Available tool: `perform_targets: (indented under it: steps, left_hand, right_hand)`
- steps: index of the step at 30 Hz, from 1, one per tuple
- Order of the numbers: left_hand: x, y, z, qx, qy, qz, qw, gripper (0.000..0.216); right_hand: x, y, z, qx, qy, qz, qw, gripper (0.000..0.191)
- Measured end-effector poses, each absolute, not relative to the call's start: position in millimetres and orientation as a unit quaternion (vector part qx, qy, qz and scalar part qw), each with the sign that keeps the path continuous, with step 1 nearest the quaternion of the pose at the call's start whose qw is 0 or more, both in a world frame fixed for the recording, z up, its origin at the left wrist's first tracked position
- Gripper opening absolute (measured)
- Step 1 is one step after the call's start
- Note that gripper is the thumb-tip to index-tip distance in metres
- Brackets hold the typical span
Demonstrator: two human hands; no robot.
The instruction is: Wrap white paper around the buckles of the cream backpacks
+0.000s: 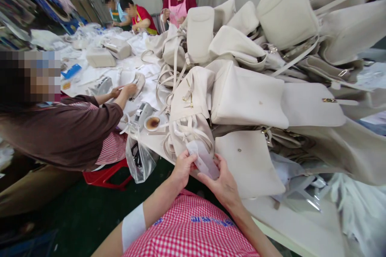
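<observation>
Head view: left hand [181, 168] and right hand [224, 185] have fingers closed on a translucent packet [207, 164], just in front of the gold-trimmed beige bag [199, 80]. Looks midway: packet not set down. Contents, remaining count: can't tell. More beige bags [288, 14] heaped behind that bag.

A long, pale table [304, 225] bears most of the load: a heap of cream bags [247, 96], several with flaps open, piled over one another. At its left edge sit a white dish [152, 123] of brown liquid and a grey device [143, 112] (its kind is hard to tell). White material [120, 78] spreads over the far left part — crumpled in places. Below, a red stool [105, 176] stands on the dark green floor [69, 209].
</observation>
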State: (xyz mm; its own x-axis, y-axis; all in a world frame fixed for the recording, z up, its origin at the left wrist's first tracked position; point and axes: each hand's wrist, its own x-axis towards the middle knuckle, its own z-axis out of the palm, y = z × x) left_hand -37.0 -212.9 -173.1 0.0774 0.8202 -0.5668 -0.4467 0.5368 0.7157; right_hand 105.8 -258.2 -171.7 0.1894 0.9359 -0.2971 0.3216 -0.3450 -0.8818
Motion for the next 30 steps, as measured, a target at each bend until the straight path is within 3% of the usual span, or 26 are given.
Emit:
perform_targets:
  steps: [5,7,11,16,22,24,26,30]
  left_hand:
    - [-44,-208,-179,0.19,0.524,0.441,0.704,0.028]
    - [-47,-202,-183,0.183,0.544,0.435,0.694,0.021]
    - [-46,-189,-190,0.162,0.554,0.445,0.685,0.018]
    - [-44,-194,-188,0.126,0.533,0.461,0.698,0.034]
    - [-55,-208,-191,0.151,0.48,0.51,0.698,0.038]
    - [-61,-206,-194,0.171,0.51,0.5,0.679,0.032]
    - [-67,-203,-196,0.208,0.541,0.487,0.654,0.026]
    - [-78,-198,-196,0.258,0.568,0.48,0.617,0.018]
  right_hand:
    - [93,-241,-183,-0.63,-0.463,0.501,0.371,0.041]
    - [90,-243,-187,-0.596,-0.508,0.484,0.392,0.033]
    - [85,-249,-193,-0.547,-0.658,0.364,0.368,0.044]
    - [77,-246,-206,-0.537,-0.78,0.238,0.214,0.062]
    - [73,-250,-198,-0.525,-0.794,0.285,0.113,0.056]
    - [77,-247,-189,-0.5,-0.782,0.351,0.128,0.047]
    - [81,-238,-182,-0.511,-0.732,0.404,0.202,0.038]
    - [75,-201,-177,-0.577,-0.609,0.425,0.341,0.041]
